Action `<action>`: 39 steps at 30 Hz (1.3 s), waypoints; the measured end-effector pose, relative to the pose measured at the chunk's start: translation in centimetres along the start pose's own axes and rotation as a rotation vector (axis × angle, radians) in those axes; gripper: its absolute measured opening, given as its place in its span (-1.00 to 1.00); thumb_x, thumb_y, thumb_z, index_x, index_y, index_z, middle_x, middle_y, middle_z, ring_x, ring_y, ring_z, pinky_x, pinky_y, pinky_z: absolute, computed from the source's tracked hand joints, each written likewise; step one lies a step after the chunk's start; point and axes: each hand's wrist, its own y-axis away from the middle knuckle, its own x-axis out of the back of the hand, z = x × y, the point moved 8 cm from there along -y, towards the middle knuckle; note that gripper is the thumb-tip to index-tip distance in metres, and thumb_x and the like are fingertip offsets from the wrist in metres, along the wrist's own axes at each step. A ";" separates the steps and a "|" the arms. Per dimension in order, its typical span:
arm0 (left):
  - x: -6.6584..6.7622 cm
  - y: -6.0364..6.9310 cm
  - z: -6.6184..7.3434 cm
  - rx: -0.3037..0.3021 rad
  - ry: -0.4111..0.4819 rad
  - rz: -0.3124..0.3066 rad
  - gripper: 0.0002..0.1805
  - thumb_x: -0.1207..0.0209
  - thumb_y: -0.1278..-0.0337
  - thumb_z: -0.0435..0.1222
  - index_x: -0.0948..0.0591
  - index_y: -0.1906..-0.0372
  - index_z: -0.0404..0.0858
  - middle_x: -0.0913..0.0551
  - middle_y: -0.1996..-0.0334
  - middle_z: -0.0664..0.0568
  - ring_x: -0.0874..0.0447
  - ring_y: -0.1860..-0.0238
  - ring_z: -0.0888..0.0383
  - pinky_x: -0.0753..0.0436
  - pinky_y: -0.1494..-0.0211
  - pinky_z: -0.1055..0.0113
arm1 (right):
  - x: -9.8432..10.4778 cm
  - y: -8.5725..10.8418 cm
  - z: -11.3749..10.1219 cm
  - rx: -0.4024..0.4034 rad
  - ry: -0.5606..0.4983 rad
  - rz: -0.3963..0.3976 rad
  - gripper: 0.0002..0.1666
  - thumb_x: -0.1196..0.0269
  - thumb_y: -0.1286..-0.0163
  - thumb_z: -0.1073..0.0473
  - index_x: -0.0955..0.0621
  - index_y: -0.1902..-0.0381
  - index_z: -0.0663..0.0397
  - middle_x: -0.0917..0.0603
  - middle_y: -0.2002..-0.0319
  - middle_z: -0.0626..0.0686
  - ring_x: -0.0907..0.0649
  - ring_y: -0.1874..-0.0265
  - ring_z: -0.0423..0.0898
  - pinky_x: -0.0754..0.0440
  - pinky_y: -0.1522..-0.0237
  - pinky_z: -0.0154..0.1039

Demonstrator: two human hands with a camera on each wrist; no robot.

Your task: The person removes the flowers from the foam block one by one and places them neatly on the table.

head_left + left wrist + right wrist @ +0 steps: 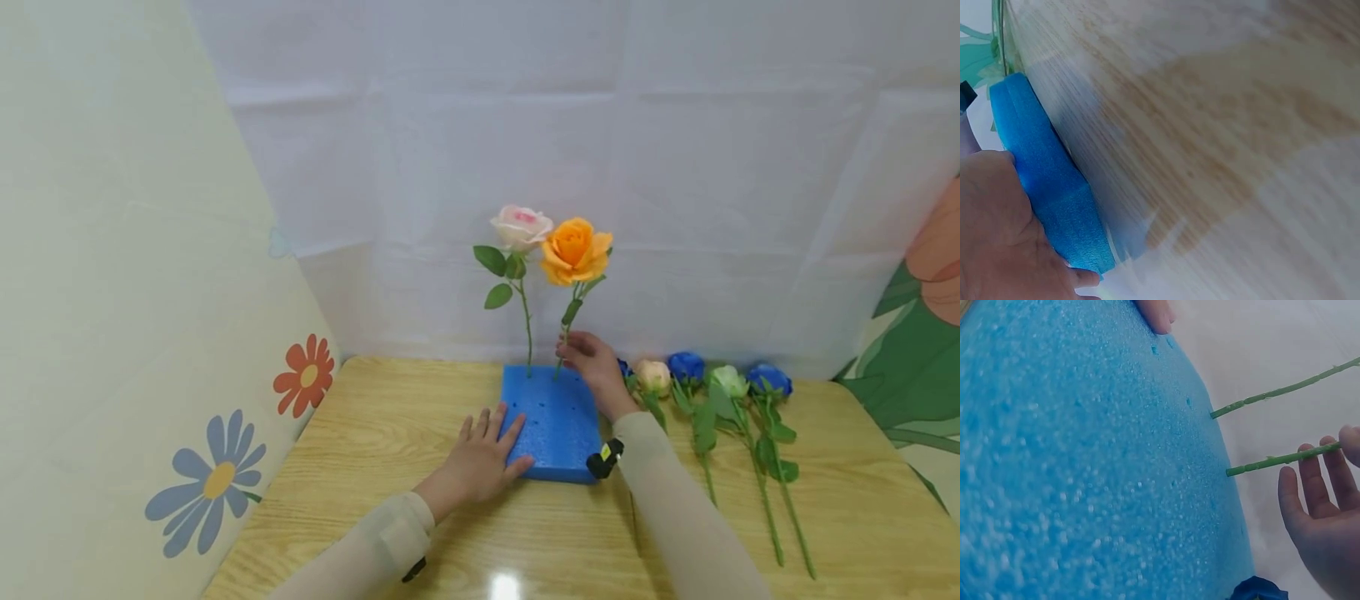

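Observation:
A blue foam block [555, 433] lies on the table, with two roses upright in its far part: a pale pink one [522, 228] on the left and an orange one [576, 252] on the right. My right hand [596, 373] pinches the green stem [1272, 460] of the orange rose between thumb and fingers, a little above the foam. The left hand [480, 462] rests at the block's left edge with its fingers spread; in the left wrist view this hand [1004, 231] touches the side of the foam [1054, 181]. Several small holes dot the block's top.
Right of the block, several roses lie on the wooden table [390, 417]: a peach one [652, 377], a pale green one [729, 382] and blue ones [769, 379], stems toward me. A white cloth [450, 167] hangs behind the table.

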 end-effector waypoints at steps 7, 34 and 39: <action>0.1 -0.1 0.0 0.012 0.007 0.008 -0.18 0.33 -0.50 0.30 0.00 -0.65 -0.02 0.11 -0.63 -0.20 0.05 -0.58 -0.33 -0.02 -0.55 -0.26 | 0.0 0.0 -0.4 0.030 -0.028 0.022 -0.63 -0.23 -0.50 0.27 -0.56 -0.20 0.31 -0.63 -0.16 0.28 -0.67 -0.04 0.02 -0.63 -0.16 -0.01; 0.0 -0.6 0.1 0.008 -0.002 0.007 -0.17 0.34 -0.49 0.31 0.01 -0.66 -0.02 0.12 -0.64 -0.19 0.08 -0.58 -0.33 0.01 -0.55 -0.27 | 2.1 1.3 -4.7 0.157 0.072 0.016 -0.59 -0.20 -0.55 0.18 -0.55 -0.24 0.29 -0.63 -0.16 0.33 -0.69 -0.01 0.05 -0.66 -0.11 -0.03; 0.3 -0.4 0.1 0.009 -0.003 0.003 -0.17 0.34 -0.50 0.31 0.02 -0.66 -0.01 0.12 -0.64 -0.19 0.08 -0.59 -0.32 0.01 -0.55 -0.25 | 2.6 2.1 -4.8 0.141 0.116 -0.022 -0.51 -0.20 -0.55 0.09 -0.52 -0.29 0.28 -0.62 -0.17 0.33 -0.66 -0.09 0.11 -0.60 -0.19 0.08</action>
